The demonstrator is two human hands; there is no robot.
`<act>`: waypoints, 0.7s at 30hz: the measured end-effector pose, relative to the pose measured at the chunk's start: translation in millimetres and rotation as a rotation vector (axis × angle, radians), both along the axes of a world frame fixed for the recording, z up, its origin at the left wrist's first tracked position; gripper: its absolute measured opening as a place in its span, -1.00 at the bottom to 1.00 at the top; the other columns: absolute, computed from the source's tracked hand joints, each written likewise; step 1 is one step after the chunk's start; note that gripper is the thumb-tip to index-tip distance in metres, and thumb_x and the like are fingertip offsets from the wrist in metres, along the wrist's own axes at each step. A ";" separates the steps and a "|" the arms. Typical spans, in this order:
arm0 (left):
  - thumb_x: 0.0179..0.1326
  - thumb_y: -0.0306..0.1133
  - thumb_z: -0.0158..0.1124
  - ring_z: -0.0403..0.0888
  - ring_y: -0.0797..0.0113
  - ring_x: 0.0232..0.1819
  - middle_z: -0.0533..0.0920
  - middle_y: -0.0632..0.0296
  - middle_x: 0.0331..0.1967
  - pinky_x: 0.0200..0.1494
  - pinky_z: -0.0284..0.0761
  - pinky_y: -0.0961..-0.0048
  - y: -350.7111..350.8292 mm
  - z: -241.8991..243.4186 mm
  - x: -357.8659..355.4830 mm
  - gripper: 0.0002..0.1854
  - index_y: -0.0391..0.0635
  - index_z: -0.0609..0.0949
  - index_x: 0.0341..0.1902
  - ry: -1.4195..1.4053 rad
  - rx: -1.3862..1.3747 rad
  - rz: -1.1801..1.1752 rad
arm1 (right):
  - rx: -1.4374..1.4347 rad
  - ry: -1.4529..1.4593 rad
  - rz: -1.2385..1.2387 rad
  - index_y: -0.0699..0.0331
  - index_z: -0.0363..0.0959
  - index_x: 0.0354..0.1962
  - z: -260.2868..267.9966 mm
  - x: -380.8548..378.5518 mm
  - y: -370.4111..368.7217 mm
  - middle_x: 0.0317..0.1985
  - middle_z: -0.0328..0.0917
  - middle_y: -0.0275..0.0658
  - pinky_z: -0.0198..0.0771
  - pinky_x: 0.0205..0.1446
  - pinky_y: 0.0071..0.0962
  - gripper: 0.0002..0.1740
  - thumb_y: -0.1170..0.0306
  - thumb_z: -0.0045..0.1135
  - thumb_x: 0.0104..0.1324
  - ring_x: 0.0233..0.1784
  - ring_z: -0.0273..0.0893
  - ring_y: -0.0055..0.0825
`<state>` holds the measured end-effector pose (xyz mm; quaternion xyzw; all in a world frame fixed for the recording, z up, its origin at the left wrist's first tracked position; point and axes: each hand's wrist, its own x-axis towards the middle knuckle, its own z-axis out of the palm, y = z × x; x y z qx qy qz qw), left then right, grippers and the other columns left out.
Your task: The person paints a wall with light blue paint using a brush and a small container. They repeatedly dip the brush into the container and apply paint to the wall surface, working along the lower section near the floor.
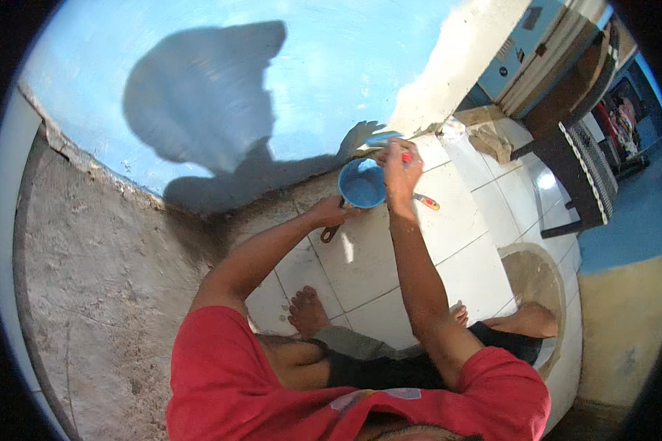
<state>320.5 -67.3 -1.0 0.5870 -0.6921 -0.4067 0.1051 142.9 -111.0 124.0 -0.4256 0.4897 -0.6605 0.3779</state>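
Observation:
My left hand [331,212] grips a light-blue plastic cup [362,183] at its near side, its mouth turned up towards me. Blue paint seems to coat the inside. My right hand [402,168] holds a red-handled paintbrush [383,138], blurred, its blue-coated head at the foot of the wall just beyond the cup. The wall [331,60] is painted light blue, with a bare cream patch [447,71] to the right. A tool with a yellow-and-red handle [428,202] lies on the floor by my right wrist. Below my left hand shows a brown handle with a hole [329,234]; its other end is hidden.
White floor tiles [358,270] run under my bare feet, with a rough concrete strip [116,286] at left. A dark chair or stand [562,176] is at right. A crumpled brown cloth or bag [491,142] lies near the doorway. My shadow falls on the wall.

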 end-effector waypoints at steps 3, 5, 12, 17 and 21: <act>0.19 0.33 0.34 0.72 0.00 -0.09 0.73 -0.10 -0.15 0.01 0.57 0.10 -0.5 10.8 -5.7 -0.15 -0.33 0.59 0.14 -0.012 0.136 -0.009 | 0.031 -0.148 0.089 0.44 0.54 -0.10 5.1 16.0 -20.0 -0.37 0.67 -0.10 0.68 -0.32 -0.41 -0.75 0.37 0.14 0.45 -0.40 0.70 -0.38; 0.19 0.32 0.35 0.72 -0.05 -0.03 0.73 -0.14 -0.10 0.04 0.57 0.09 2.6 20.9 -1.5 -0.14 -0.33 0.59 0.15 0.009 0.259 0.019 | -0.097 -0.098 0.108 0.44 0.54 -0.09 45.5 22.0 -17.0 -0.30 0.69 -0.03 0.73 -0.24 -0.33 -0.75 0.37 0.14 0.46 -0.34 0.74 -0.31; 0.23 0.23 0.38 0.73 0.18 -0.22 0.73 0.02 -0.25 -0.16 0.59 0.20 6.9 22.9 4.7 -0.23 -0.30 0.58 0.13 0.087 0.246 0.038 | -0.246 -0.096 -0.038 0.48 0.54 -0.13 77.2 -2.6 15.1 -0.30 0.69 -0.01 0.71 -0.23 -0.36 -0.79 0.45 0.12 0.44 -0.31 0.74 -0.32; 0.22 0.26 0.38 0.75 0.10 -0.18 0.74 -0.01 -0.23 -0.06 0.60 0.13 -0.3 18.8 -3.6 -0.25 -0.24 0.62 0.13 -0.013 0.167 0.002 | 0.007 0.041 0.041 0.44 0.55 -0.13 34.9 18.2 -12.0 -0.33 0.69 -0.05 0.71 -0.24 -0.38 -0.81 0.45 0.11 0.45 -0.31 0.73 -0.35; 0.24 0.22 0.39 0.73 0.23 -0.33 0.72 0.10 -0.34 -0.21 0.62 0.19 3.3 22.2 -3.9 -0.34 -0.20 0.62 0.02 0.001 0.329 0.001 | -0.218 -0.327 0.172 0.39 0.60 -0.19 85.9 13.6 -6.6 -0.25 0.70 -0.18 0.62 -0.32 -0.51 -0.88 0.54 0.11 0.40 -0.36 0.71 -0.46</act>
